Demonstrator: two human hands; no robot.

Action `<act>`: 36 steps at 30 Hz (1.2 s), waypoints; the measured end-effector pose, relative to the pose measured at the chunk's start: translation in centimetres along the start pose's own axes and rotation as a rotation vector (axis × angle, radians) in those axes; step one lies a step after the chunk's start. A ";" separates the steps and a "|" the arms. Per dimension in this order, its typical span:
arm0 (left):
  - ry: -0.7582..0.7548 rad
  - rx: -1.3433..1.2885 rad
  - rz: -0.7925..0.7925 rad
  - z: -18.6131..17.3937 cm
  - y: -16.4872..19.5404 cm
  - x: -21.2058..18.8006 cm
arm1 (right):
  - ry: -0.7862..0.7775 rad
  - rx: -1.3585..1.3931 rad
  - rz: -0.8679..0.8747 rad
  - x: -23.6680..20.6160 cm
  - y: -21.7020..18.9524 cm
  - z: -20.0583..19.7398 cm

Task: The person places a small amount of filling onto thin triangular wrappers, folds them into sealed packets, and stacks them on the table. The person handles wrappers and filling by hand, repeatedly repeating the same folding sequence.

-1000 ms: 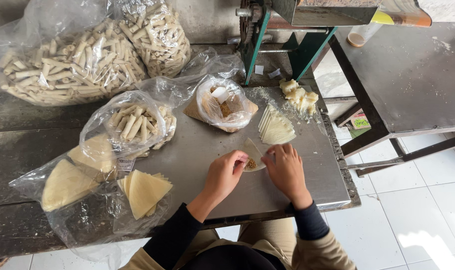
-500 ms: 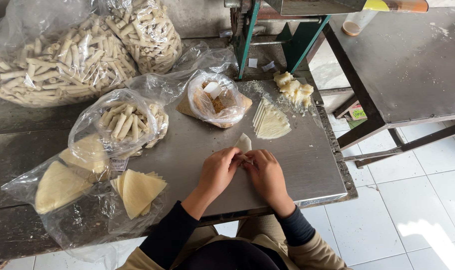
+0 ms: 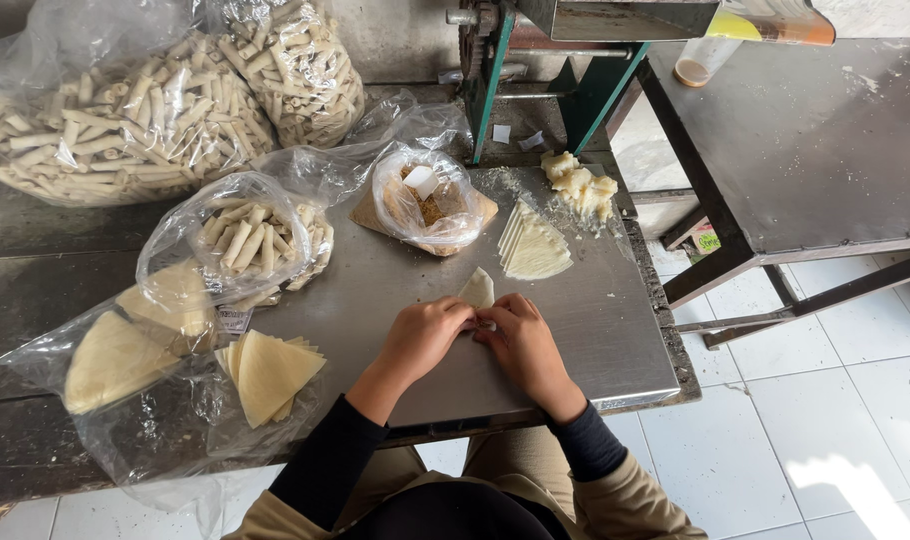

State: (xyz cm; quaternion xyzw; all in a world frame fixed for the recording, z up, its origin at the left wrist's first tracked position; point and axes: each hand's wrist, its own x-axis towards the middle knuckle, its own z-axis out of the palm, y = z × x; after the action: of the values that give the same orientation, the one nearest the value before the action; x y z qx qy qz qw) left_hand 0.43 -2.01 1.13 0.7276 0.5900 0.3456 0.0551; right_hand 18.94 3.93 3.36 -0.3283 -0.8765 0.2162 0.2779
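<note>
Head view: left hand [image 3: 422, 336] and right hand [image 3: 520, 340] pinch the wrapper [image 3: 478, 291], poking up between them.

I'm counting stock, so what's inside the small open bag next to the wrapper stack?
The small bag holds brownish filling with a white piece on top. Its lower contents are hidden by crinkled plastic. Both hands work a wrapper nearby.

Soft daylight is falling evenly over the desk [image 3: 595, 330], casting only faint shadows. A bright sun patch is glaring on the floor tiles [image 3: 855, 480], and everything is staying sharp.
</note>
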 end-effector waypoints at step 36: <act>0.131 0.373 0.086 1.3 -0.6 1.3 | 0.040 -0.202 0.015 2.5 3.1 1.4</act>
State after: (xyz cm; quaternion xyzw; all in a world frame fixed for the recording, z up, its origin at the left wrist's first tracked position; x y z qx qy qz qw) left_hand 0.74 -0.23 0.43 0.7257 0.6145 0.2788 -0.1340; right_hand 17.88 7.48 1.43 -0.3652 -0.8857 0.1220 0.2593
